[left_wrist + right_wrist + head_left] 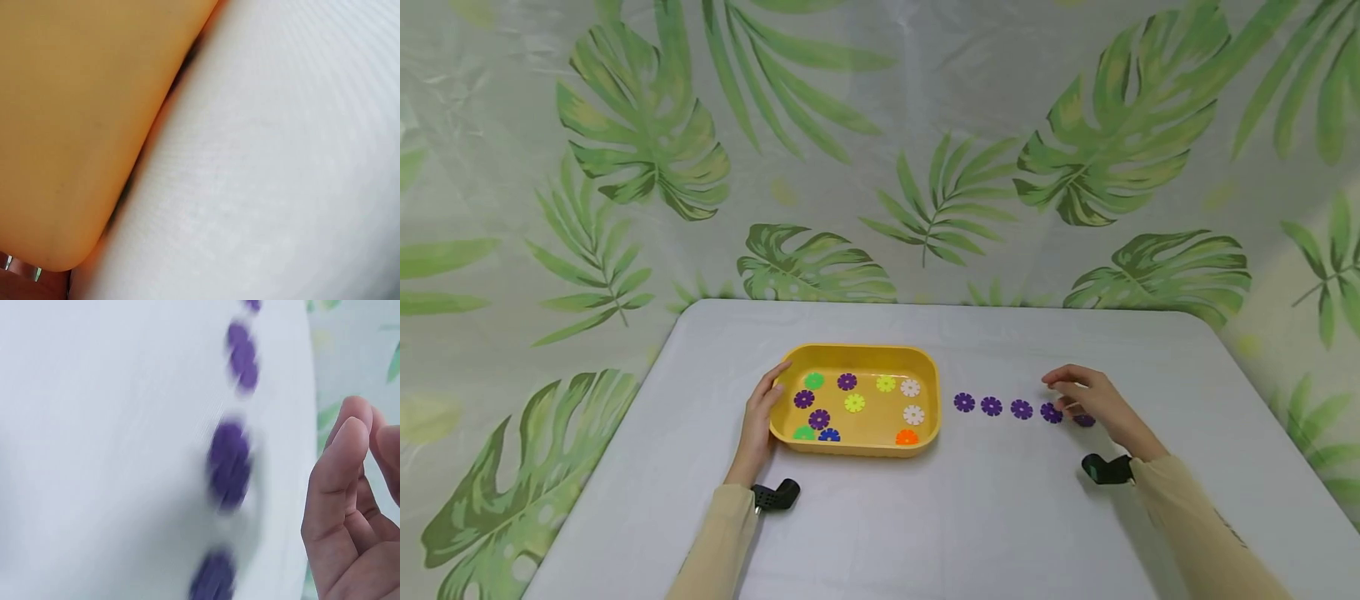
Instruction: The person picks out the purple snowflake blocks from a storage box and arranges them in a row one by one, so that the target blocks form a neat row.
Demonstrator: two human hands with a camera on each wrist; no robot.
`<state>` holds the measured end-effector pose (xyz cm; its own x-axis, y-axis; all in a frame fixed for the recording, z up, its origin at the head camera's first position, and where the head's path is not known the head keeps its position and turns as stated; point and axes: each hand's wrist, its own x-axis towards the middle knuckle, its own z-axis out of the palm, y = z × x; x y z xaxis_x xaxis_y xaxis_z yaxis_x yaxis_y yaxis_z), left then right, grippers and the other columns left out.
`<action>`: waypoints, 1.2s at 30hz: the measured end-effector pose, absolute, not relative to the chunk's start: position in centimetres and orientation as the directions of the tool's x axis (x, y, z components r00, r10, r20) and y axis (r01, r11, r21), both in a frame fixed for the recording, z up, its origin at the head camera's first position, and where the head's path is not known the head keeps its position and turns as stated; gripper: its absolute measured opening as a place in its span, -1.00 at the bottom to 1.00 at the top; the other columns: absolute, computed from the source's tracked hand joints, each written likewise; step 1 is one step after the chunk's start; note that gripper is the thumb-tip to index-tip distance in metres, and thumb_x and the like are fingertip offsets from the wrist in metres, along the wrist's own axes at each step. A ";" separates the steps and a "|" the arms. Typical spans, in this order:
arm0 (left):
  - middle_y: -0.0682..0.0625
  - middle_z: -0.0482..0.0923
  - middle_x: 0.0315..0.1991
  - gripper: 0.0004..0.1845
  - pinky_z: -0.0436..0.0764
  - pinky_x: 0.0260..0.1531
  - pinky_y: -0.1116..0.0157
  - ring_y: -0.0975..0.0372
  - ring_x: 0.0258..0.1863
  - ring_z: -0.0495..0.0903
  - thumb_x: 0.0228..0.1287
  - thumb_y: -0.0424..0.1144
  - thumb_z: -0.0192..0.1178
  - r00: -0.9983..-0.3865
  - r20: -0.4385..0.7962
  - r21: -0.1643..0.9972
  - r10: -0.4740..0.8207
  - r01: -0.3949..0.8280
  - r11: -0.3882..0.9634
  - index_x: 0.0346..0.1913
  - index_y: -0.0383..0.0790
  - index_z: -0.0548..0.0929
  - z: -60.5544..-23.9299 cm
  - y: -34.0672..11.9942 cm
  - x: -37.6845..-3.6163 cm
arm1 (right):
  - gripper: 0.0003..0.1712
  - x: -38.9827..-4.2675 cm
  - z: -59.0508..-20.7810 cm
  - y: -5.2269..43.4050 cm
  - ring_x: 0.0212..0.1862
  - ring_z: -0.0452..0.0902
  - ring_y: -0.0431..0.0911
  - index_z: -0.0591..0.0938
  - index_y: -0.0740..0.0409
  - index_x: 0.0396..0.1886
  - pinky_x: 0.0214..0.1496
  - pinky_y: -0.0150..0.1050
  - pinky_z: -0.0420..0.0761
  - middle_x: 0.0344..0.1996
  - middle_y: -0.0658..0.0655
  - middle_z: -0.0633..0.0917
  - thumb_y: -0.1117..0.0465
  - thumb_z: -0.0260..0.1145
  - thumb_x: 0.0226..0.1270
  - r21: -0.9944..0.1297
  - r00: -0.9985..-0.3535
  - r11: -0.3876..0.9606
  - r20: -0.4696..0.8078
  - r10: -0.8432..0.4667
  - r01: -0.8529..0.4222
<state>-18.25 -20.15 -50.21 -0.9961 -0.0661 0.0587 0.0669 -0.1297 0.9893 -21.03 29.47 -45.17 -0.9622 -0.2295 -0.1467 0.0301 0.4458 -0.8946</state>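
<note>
A yellow tray [861, 450] sits on the table, with my left hand [760, 421] gripping its left end by the rim. In the left wrist view the tray's outer wall [81, 125] fills one side, and a bit of the hand [28, 284] shows at its corner. Right of the tray runs a row of several purple notched plastic discs [1021, 409]. Over the row's right end hovers my right hand [1093, 400], partly covering the last discs. Its fingers are loosely bent, with nothing seen between them in the right wrist view.
Inside the tray lie loose discs: green, purple, yellow-green [854, 403], white [913, 415], blue [829, 435] and orange [907, 437]. A white cloth covers the table [925, 525]. Behind it hangs a leaf-patterned curtain [820, 192]. Each wrist wears a small black camera.
</note>
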 end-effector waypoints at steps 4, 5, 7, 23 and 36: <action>0.01 0.13 0.44 -0.57 0.09 0.38 0.23 0.18 0.42 0.07 0.53 -0.23 -0.18 -0.996 0.066 0.988 -0.065 0.074 -0.136 0.38 -0.18 0.34 -50.2 -20.1 -18.3 | -0.60 -21.6 -43.8 25.4 -0.28 0.54 0.00 0.41 0.51 0.11 -0.18 -0.14 0.65 -0.02 0.45 0.49 0.22 0.00 0.52 -0.932 -0.941 0.362 -0.122 -0.316 0.000; 0.00 0.13 0.44 -0.57 0.09 0.38 0.22 0.18 0.42 0.07 0.53 -0.23 -0.18 -0.996 0.067 0.988 -0.067 0.076 -0.134 0.38 -0.18 0.34 -50.2 -20.1 -18.2 | -0.60 -21.7 -43.5 24.2 -0.27 0.54 0.02 0.42 0.51 0.11 -0.17 -0.14 0.65 -0.03 0.44 0.50 0.22 0.01 0.52 -0.937 -0.936 0.348 -0.121 -0.332 -0.002; -0.01 0.13 0.44 -0.57 0.08 0.39 0.21 0.16 0.42 0.06 0.53 -0.24 -0.17 -0.995 0.070 0.988 -0.068 0.079 -0.136 0.37 -0.19 0.34 -50.2 -20.1 -18.2 | -0.61 -22.0 -43.0 21.7 -0.26 0.54 0.06 0.43 0.49 0.10 -0.15 -0.15 0.65 -0.04 0.42 0.51 0.22 0.02 0.51 -0.949 -0.925 0.315 -0.119 -0.362 -0.001; -0.06 0.09 0.45 -0.56 0.03 0.40 0.20 0.16 0.43 0.03 0.53 -0.33 -0.23 -0.998 0.035 0.989 -0.045 0.041 -0.142 0.39 -0.28 0.29 -48.2 -19.9 -17.5 | -0.64 -21.2 -43.2 3.1 -0.26 0.58 0.01 0.44 0.42 0.17 -0.10 -0.15 0.66 0.10 0.43 0.48 0.37 0.01 0.45 -0.980 -0.821 0.168 -0.184 -0.540 0.109; -0.09 0.10 0.44 -0.56 0.05 0.39 0.21 0.16 0.43 0.03 0.53 -0.31 -0.21 -0.998 0.046 0.997 -0.048 0.049 -0.067 0.39 -0.30 0.29 -47.4 -19.7 -17.1 | -0.69 -20.4 -45.1 -3.1 -0.12 0.60 0.17 0.40 0.44 0.13 -0.07 -0.12 0.65 -0.06 0.34 0.51 0.37 -0.07 0.51 -0.945 -0.778 0.262 -0.313 -0.545 0.197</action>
<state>-17.08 -19.67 -47.36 -0.9978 -0.0480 0.0459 0.0491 -0.0669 0.9965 -20.40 -3.05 -45.11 -0.7778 -0.5451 -0.3129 0.1968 0.2616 -0.9449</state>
